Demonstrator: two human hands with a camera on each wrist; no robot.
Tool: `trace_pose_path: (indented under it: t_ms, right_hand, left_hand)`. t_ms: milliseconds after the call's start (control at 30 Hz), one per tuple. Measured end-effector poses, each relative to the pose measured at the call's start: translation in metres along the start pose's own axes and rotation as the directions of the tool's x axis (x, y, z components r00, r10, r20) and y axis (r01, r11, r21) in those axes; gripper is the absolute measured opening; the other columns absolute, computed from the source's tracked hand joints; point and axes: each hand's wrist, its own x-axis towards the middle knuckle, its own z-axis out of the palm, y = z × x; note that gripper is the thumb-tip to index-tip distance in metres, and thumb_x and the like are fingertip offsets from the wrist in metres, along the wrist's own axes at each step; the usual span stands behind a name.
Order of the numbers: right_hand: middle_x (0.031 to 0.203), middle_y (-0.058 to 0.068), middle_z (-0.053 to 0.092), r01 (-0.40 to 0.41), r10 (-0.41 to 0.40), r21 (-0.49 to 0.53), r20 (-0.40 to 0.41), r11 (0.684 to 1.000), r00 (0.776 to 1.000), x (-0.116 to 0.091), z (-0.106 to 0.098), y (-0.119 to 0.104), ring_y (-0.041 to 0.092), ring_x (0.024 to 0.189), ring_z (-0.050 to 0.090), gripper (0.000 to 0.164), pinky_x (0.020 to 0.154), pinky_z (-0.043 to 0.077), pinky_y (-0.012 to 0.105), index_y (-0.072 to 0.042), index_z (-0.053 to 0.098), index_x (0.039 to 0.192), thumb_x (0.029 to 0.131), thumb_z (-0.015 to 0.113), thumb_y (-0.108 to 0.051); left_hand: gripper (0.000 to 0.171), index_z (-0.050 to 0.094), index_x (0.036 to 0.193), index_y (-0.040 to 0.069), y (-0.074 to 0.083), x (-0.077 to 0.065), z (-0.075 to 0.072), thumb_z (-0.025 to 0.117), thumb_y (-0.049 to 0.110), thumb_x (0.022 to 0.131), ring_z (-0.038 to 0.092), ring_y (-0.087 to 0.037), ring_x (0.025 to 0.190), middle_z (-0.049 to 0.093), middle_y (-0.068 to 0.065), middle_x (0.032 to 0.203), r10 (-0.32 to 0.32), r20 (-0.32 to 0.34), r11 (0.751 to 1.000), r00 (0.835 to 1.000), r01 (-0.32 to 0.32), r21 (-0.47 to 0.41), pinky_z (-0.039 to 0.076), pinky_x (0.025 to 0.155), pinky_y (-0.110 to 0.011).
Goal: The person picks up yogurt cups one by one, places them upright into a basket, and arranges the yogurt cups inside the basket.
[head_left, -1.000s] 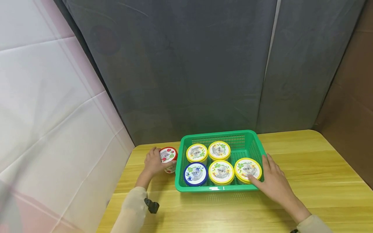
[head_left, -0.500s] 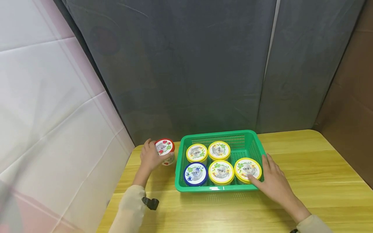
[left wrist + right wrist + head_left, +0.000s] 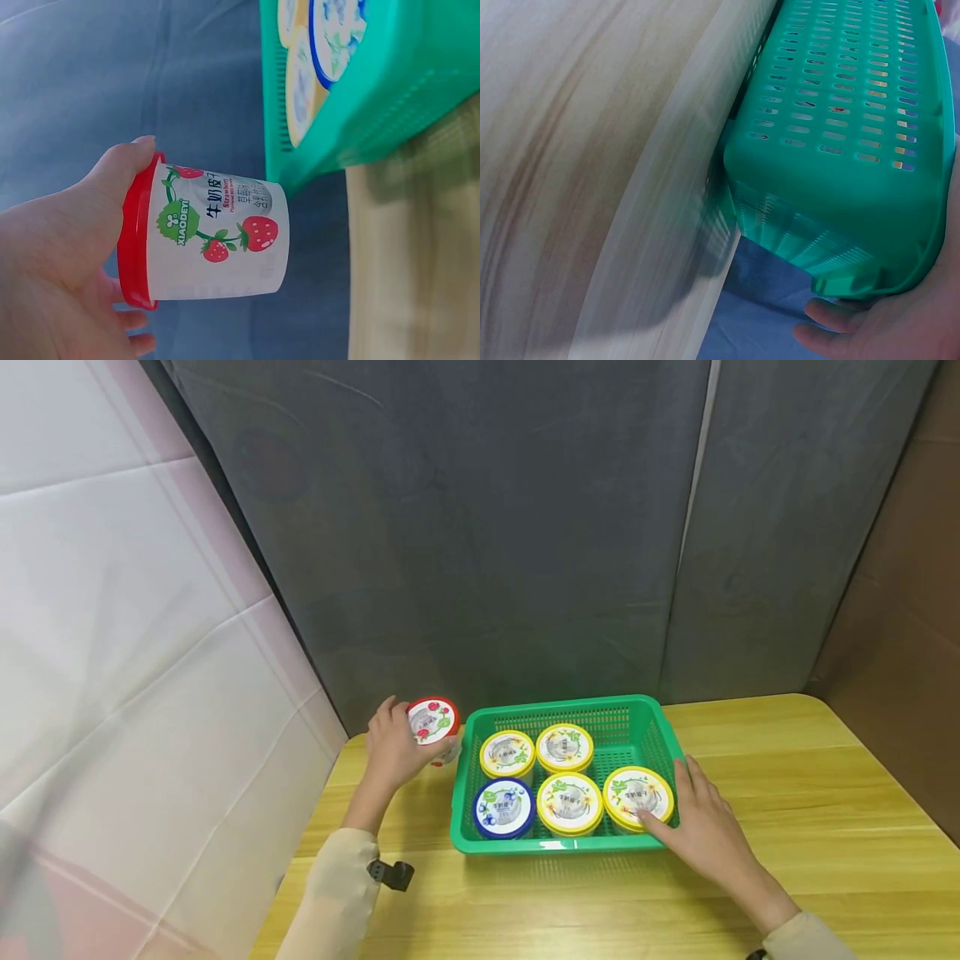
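Note:
My left hand (image 3: 393, 750) grips a white paper tub (image 3: 217, 244) by its red lid, just left of the basket. Strawberries are printed on its side, and in the left wrist view it stands clear of the wood. The green plastic basket (image 3: 555, 846) holds several yellow-lidded tubs (image 3: 568, 804) and one blue-lidded tub (image 3: 503, 807). At the basket's right side, my right hand (image 3: 708, 835) holds the rim, thumb over the inside by the rightmost yellow-lidded tub (image 3: 637, 799), fingers along the outside.
The wooden table (image 3: 540, 902) carries the basket near its back edge. A dark grey curtain (image 3: 480, 543) hangs behind. A white panel (image 3: 150, 652) bounds the left and a brown one (image 3: 900, 610) the right.
My left hand has raised the strawberry tub and carried it away from me, first leftward, then back right toward the basket. My right hand and the basket have stayed still.

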Motion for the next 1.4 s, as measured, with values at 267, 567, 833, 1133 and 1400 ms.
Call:
trace_pose_path:
  t_ms: [267,567,833,1133,1400]
  right_hand:
    - [0.157,0.037,0.021,0.003,-0.003,0.001,-0.007,1.0,1.0,0.001,0.001,0.001,0.06,0.134,0.034,0.104,0.099,0.035,0.075,0.012,0.02,0.151,0.09,0.058,-0.063]
    - [0.157,0.037,0.021,0.001,-0.001,0.004,-0.005,1.0,1.0,0.0,0.001,0.001,0.06,0.134,0.034,0.104,0.1,0.035,0.075,0.012,0.02,0.152,0.09,0.057,-0.063]
    - [0.157,0.037,0.02,-0.003,0.003,0.008,0.0,1.0,1.0,0.0,0.002,0.001,0.06,0.136,0.032,0.104,0.101,0.035,0.075,0.012,0.019,0.152,0.091,0.056,-0.063]
    - [0.157,0.037,0.02,-0.002,0.002,0.008,-0.003,1.0,1.0,0.0,0.002,0.003,0.06,0.135,0.032,0.104,0.1,0.035,0.075,0.012,0.019,0.152,0.091,0.057,-0.063]
    - [0.157,0.037,0.02,-0.001,0.001,0.011,-0.003,1.0,1.0,0.001,0.002,0.002,0.06,0.135,0.032,0.103,0.101,0.034,0.075,0.011,0.019,0.152,0.091,0.056,-0.063]
  left_hand:
    - [0.099,0.036,0.143,-0.001,0.013,-0.001,0.0,0.078,0.057,0.074,0.024,-0.043,0.143,0.023,-0.022,0.159,0.021,0.003,1.0,1.0,-0.021,0.002,0.028,0.115,-0.062]
    - [0.098,0.037,0.142,0.0,0.037,-0.002,0.01,0.079,0.056,0.074,0.026,-0.042,0.143,0.025,-0.02,0.159,0.068,0.008,0.998,0.998,-0.068,0.01,0.03,0.116,-0.062]
    - [0.098,0.04,0.141,0.001,0.057,-0.003,0.021,0.081,0.056,0.071,0.026,-0.041,0.144,0.026,-0.019,0.159,0.121,0.029,0.993,0.992,-0.121,0.001,0.031,0.115,-0.062]
    - [0.099,0.04,0.144,0.003,0.086,-0.002,0.032,0.079,0.059,0.072,0.025,-0.04,0.147,0.025,-0.017,0.161,0.175,0.062,0.984,0.983,-0.175,-0.005,0.027,0.119,-0.06]
    - [0.1,0.039,0.144,0.008,0.113,0.002,0.044,0.079,0.062,0.071,0.025,-0.037,0.147,0.024,-0.013,0.162,0.237,0.093,0.972,0.967,-0.236,-0.02,0.024,0.12,-0.058]
